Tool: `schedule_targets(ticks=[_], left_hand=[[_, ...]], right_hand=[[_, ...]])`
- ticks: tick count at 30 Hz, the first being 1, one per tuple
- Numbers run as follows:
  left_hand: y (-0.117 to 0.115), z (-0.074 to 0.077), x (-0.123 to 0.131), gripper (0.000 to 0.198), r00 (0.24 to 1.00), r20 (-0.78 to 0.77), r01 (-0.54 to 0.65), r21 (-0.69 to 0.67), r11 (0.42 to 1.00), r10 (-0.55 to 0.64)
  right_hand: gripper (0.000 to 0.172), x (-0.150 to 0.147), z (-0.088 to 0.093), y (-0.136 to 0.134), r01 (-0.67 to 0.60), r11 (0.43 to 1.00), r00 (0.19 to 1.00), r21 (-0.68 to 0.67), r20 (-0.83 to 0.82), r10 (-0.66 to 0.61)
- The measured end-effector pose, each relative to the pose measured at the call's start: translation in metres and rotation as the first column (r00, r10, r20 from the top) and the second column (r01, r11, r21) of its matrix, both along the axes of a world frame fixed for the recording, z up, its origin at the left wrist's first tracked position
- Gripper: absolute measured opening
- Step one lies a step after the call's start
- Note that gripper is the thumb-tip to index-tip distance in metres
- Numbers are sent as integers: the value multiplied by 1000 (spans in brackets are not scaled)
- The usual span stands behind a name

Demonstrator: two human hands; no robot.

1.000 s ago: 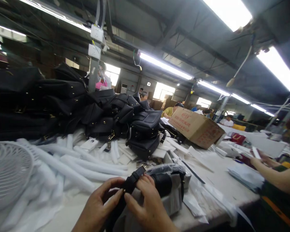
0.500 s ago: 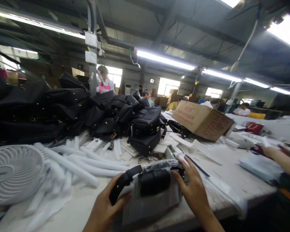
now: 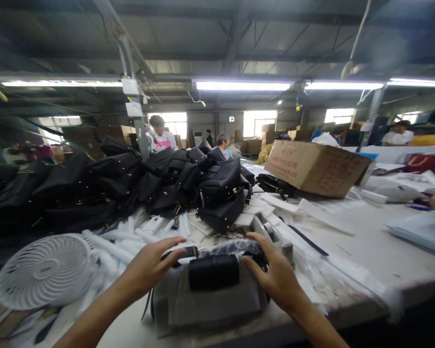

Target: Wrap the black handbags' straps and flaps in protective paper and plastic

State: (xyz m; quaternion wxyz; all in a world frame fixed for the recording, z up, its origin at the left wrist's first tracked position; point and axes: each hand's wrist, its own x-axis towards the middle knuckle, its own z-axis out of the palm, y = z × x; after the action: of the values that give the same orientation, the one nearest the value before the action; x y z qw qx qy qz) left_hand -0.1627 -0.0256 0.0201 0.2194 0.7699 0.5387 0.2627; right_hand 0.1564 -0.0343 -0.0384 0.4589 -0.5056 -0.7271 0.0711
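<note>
A small black bag (image 3: 213, 271) with a strap and clear plastic wrapping lies on a grey dust bag (image 3: 210, 302) on the white table (image 3: 362, 256) in front of me. My left hand (image 3: 150, 265) rests on the bag's left end, fingers curled over the strap and buckle. My right hand (image 3: 275, 273) presses on its right end, fingers spread over the plastic wrapping.
A heap of black bags (image 3: 130, 186) fills the back left. White foam tubes (image 3: 116, 244) and a white fan (image 3: 45, 270) lie at the left. A cardboard box (image 3: 317, 166) stands at the back right. A tape dispenser (image 3: 273, 237) sits behind the bag. Other people work beyond.
My hands left the strap buckle and spread to the two ends of the bag. The view swung left and levelled out.
</note>
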Motion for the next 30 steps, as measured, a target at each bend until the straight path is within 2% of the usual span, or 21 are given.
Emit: schedule_targets(ticks=[2, 4, 6, 9, 12, 13, 15, 18, 21, 23, 26, 30], left_hand=[[17, 14, 25, 43, 996, -69, 49, -79, 996, -54], [33, 19, 43, 35, 993, -77, 75, -137, 988, -86], [45, 20, 50, 30, 991, -59, 105, -185, 977, -117], [50, 31, 42, 39, 990, 11, 142, -234, 962, -143], [41, 50, 21, 56, 985, 135, 140, -219, 966, -112], [37, 56, 13, 57, 972, 218, 139, -215, 967, -91], [28, 62, -2, 54, 905, 424, 150, -213, 965, -47], [18, 61, -14, 46, 777, 630, 170, -198, 965, -7], [12, 55, -14, 42, 755, 655, 179, -167, 970, -27], [10, 53, -11, 41, 738, 674, 195, -156, 968, -40], [5, 51, -13, 35, 702, 711, 210, -154, 966, -40], [-2, 49, -25, 35, 664, 747, 245, -180, 953, -29]], right_hand=[[36, 1, 14, 7, -31, 1000, 995, -4, 90, 32], [26, 3, 26, 14, -77, 996, 986, -50, 142, 83], [21, 6, 35, 20, -126, 988, 984, -86, 119, 136], [22, 14, 40, 26, -165, 980, 986, -110, -2, 166], [24, 20, 43, 29, -147, 978, 987, -148, -83, 136], [26, 20, 45, 30, -130, 982, 989, -134, -84, 120], [42, 14, 54, 30, -113, 993, 993, -39, -29, 112], [64, -10, 76, 28, -223, 965, 965, 136, 170, 199], [60, -49, 100, 27, -397, 898, 889, 192, 323, 324], [59, -76, 111, 31, -446, 881, 860, 156, 346, 374], [55, -104, 118, 41, -466, 884, 838, 31, 336, 430], [40, -110, 125, 51, -537, 842, 782, -49, 345, 519]])
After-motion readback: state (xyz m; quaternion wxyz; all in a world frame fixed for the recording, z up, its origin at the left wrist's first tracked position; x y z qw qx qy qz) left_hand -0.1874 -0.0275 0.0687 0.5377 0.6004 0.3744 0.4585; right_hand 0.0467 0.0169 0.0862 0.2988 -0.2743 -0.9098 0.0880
